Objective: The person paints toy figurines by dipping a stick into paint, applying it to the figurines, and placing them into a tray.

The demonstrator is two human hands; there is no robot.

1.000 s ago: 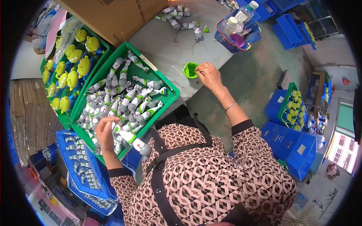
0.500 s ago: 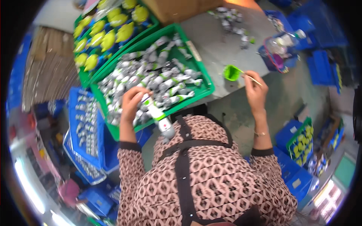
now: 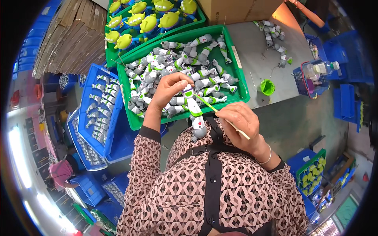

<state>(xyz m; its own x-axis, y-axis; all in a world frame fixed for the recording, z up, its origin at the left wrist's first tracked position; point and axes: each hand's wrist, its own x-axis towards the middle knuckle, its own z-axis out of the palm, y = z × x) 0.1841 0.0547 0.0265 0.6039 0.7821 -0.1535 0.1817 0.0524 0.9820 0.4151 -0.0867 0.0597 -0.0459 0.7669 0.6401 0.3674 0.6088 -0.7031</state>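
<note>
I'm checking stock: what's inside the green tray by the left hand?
The green tray holds a heap of white, grey and green toy limbs. The upper ones cover whatever lies beneath; the left hand hides more.

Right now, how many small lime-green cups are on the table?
1: the lime-green cup, on the grey table, right of the green tray. More could hide behind the cardboard box.

Head view: wide fisheye, head-worn, looking steeply down. Patterned shirt [image 3: 173,188] closest, filling lower centre; left hand [image 3: 167,92] and right hand [image 3: 243,122] farther off, mid-frame. Straight edges curve toward dark rim.
</note>
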